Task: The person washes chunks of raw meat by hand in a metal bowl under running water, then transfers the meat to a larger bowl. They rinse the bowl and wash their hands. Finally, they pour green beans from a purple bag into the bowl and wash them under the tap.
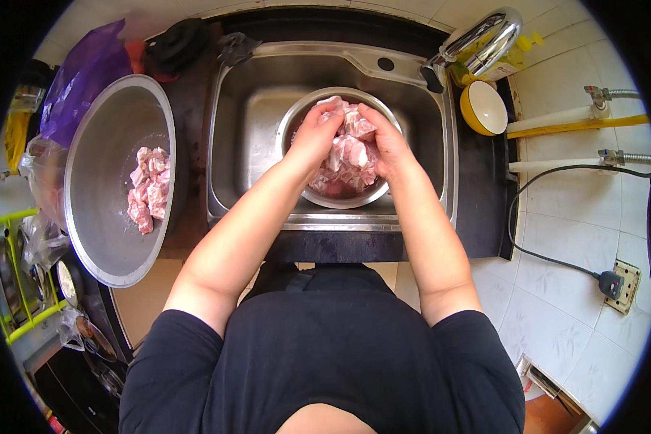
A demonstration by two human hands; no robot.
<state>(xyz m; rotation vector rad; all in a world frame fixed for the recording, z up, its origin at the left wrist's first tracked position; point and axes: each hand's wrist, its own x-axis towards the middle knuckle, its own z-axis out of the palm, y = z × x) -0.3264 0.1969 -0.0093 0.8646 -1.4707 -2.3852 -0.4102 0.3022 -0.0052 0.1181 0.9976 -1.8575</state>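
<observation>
Raw pink meat chunks (349, 155) piled in a round stainless steel bowl (318, 194) sitting in the steel sink basin (253, 116).

Head view: both hands down in the bowl, cupped around the pile from opposite sides. Left hand (317, 134) curled over the left flank, right hand (385, 141) over the right flank, fingers bent and pressing into the meat, not spread flat. Pile sits directly between the hands, no clear long axis, both equally near.

Well off to the left of the left hand: large shallow steel pan (101, 217) on the dark counter (484, 217) holding more pink meat pieces (149, 186). Beyond the right hand: chrome tap (484, 36), yellow bowl with white inside (483, 107) beside it.
</observation>
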